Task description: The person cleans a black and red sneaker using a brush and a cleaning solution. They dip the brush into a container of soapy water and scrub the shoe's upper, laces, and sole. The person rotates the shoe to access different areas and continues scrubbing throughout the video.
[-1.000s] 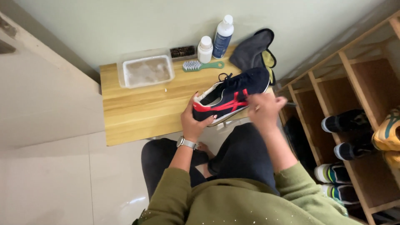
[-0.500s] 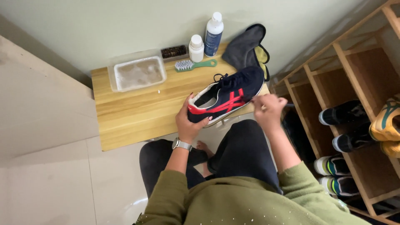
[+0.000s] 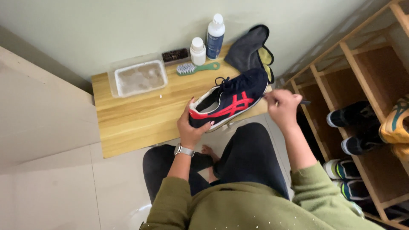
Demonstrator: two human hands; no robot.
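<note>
The navy sneaker (image 3: 230, 100) with red stripes is up off the wooden bench (image 3: 128, 123), held over its near edge. Its long axis runs on a diagonal: heel low toward the person, toe pointing up and away to the right, toward the grey cloth (image 3: 247, 49).

The left hand (image 3: 191, 127) cups the heel end from below, fingers curled round it in a firm grasp. The right hand (image 3: 282, 106) is at the toe end, closed in a loose fist around something thin and dark; what it is, I cannot tell.

At the back by the wall: a tall white bottle with a dark blue label (image 3: 215, 32), a short white bottle (image 3: 198, 51) just beside it, a green-handled brush (image 3: 196, 68) and a clear plastic tub (image 3: 138, 76).
</note>
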